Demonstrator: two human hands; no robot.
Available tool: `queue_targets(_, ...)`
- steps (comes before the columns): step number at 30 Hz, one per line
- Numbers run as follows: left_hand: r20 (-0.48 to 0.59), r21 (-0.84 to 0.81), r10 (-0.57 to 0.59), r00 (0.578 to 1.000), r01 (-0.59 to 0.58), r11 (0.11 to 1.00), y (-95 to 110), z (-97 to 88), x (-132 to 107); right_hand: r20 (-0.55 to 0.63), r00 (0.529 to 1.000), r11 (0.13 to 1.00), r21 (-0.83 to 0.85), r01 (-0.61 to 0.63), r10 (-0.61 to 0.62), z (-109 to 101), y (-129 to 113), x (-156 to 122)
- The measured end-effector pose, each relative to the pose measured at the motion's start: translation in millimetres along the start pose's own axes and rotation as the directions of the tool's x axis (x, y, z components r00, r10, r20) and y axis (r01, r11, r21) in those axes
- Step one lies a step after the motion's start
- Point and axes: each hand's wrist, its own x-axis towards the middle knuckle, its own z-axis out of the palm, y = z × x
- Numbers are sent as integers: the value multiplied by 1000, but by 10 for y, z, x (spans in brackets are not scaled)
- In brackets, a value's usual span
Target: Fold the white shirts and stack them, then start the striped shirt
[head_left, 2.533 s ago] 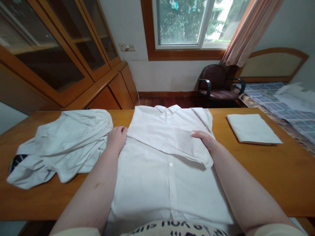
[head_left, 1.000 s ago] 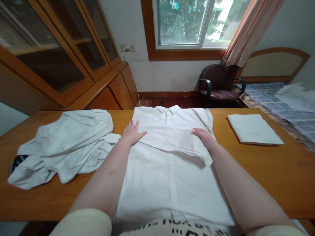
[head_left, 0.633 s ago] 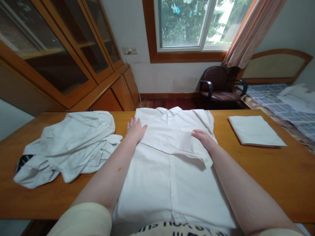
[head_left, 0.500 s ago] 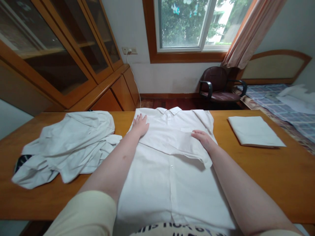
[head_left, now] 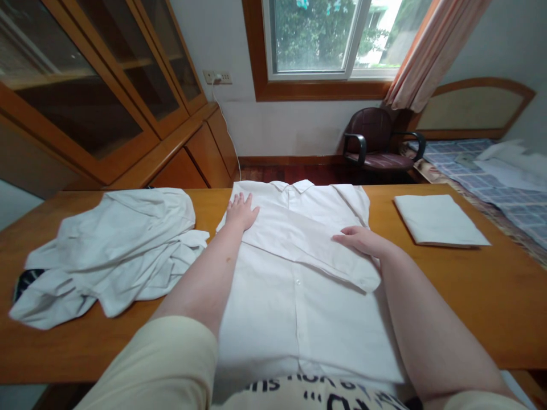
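Note:
A white button-front shirt [head_left: 294,307] lies flat on the wooden table [head_left: 465,302], collar at the far side, with one sleeve folded diagonally across its chest. My left hand [head_left: 241,212] rests palm down with spread fingers on the shirt's far shoulder, near the left edge. On the folded sleeve [head_left: 316,242], close to its outer edge, lies my right hand [head_left: 359,241], fingers flat and holding nothing. A crumpled white garment [head_left: 123,245] lies to the left of the shirt, and a folded white cloth [head_left: 440,220] lies to the right.
A wooden cabinet with glass doors [head_left: 89,74] stands at the far left. A dark chair [head_left: 376,139] stands beneath the curtained window [head_left: 311,37], with a bed [head_left: 504,171] to the right. Dark striped fabric [head_left: 25,280] shows beneath the crumpled garment.
My left hand has moved from the shirt's left edge further up onto its shoulder. My right hand has flattened and shifted slightly right, and the folded sleeve's end sits a little further right.

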Motion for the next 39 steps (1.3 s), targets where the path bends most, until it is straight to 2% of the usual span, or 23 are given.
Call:
queue_targets(4,1,-21,-1,1000,1,1000,-10,16,13,0,1000,969,-245,-22,22,-275,101,10)
queue_targets(7,9,-20,-9,1000,9,1000,-11,19,16,10,992,894,-435,-106,122,-418,107,26)
queue_targets(9,7,-16,-8,1000,8,1000,-7,15,14,-85,985,851,-495,-174,152,-451,67,15)
queue_targets(10,6,-15,-7,1000,7,1000,-3,12,12,-182,978,842,-505,-186,107,-437,34,4)
queue_targets(11,6,-14,-5,1000,5,1000,1,8,9,-287,958,841,-514,-165,13,-399,-5,-6)
queue_targets(12,5,-13,-4,1000,4,1000,6,2,6,-367,923,843,-528,-101,-119,-336,-47,-14)
queue_targets(13,5,-12,-3,1000,4,1000,11,-5,3,-399,879,835,-551,-1,-262,-249,-84,-17)
queue_targets(14,6,-9,-4,1000,4,1000,16,-12,-1,-368,846,812,-571,122,-386,-142,-113,-11)
queue_targets(15,7,-6,-5,1000,5,1000,20,-21,-5,-284,835,785,-567,250,-471,-23,-128,3)
queue_targets(17,8,1,-7,1000,7,1000,27,-38,-12,-82,845,726,-558,401,-529,215,-111,55)
queue_targets(19,10,3,-9,1000,9,1000,30,-52,-16,71,859,664,-605,441,-506,399,-46,120)
queue_targets(21,15,3,-12,1000,12,1000,28,-57,-16,132,874,595,-685,421,-467,497,24,170)
queue_targets(27,32,22,-22,999,22,1000,27,-48,19,154,891,411,-845,343,-427,514,66,176)
queue_targets(30,-19,-4,-63,998,62,998,28,-71,70,156,888,378,-863,336,-433,518,59,165)
queue_targets(34,-131,-10,-218,967,219,976,-23,-104,187,149,884,374,-866,333,-443,530,76,174)
queue_targets(36,-102,2,-197,975,199,980,-77,-101,252,148,883,374,-865,334,-445,531,85,180)
queue_targets(39,20,-1,-125,992,125,992,-174,-88,333,147,882,378,-863,335,-447,531,89,183)
